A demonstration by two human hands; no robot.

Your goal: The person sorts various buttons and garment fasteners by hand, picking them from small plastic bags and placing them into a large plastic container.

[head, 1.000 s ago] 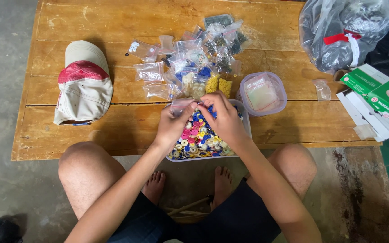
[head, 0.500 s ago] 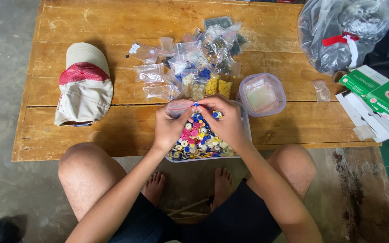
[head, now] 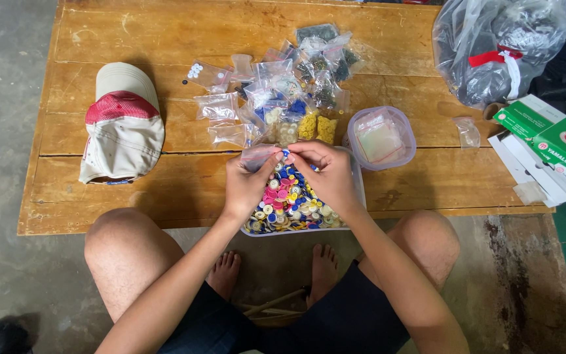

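Both hands have stayed over the tray since the earlier frames, shifting only slightly. Left hand [head: 249,185] and right hand [head: 325,176] meet above the tray of mixed coloured buttons [head: 289,206], fingers pinched together on a small clear bag [head: 257,156] held at the tray's 12 o'clock edge. Sorting appears partly done: a cluster of filled bags [head: 296,92] lies on the wooden table [head: 165,39] at 12 o'clock from the tray, yet many loose buttons remain. A round plastic container [head: 381,137] sits at 2 o'clock; a cap [head: 122,124] lies at 10 o'clock.
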